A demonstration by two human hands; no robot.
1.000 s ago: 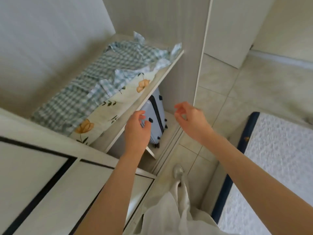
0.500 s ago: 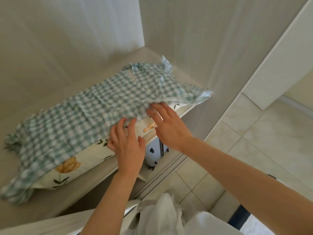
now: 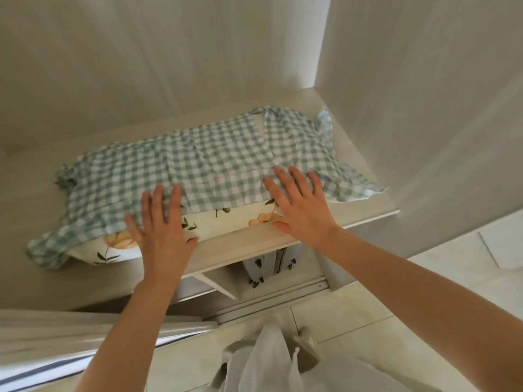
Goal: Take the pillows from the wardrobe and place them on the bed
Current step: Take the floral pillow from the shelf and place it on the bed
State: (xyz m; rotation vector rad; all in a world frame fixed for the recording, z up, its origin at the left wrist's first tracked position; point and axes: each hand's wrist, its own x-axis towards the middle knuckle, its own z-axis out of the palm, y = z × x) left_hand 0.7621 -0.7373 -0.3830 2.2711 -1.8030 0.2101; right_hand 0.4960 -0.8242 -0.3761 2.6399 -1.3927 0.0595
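Two pillows lie stacked on a wardrobe shelf (image 3: 243, 244). The upper one is a green-and-white checked pillow (image 3: 198, 162) with frilled edges. Under it lies a cream floral pillow (image 3: 232, 217), showing only along its front edge. My left hand (image 3: 161, 230) is spread flat over the front left of the stack, fingers on the checked fabric. My right hand (image 3: 300, 205) is spread flat over the front right, fingertips on the checked pillow, thumb by the shelf edge. Neither hand has closed on anything. The bed is out of view.
The wardrobe's back wall and right side panel (image 3: 424, 108) close in the shelf. Below the shelf stands a pale blue suitcase (image 3: 268, 264). A sliding door (image 3: 85, 343) and its floor track sit at lower left. Tiled floor (image 3: 467, 267) lies to the right.
I have stepped closer and turned toward the shelf. Both hands rose from below the shelf edge and now lie spread on the front of the pillow stack.
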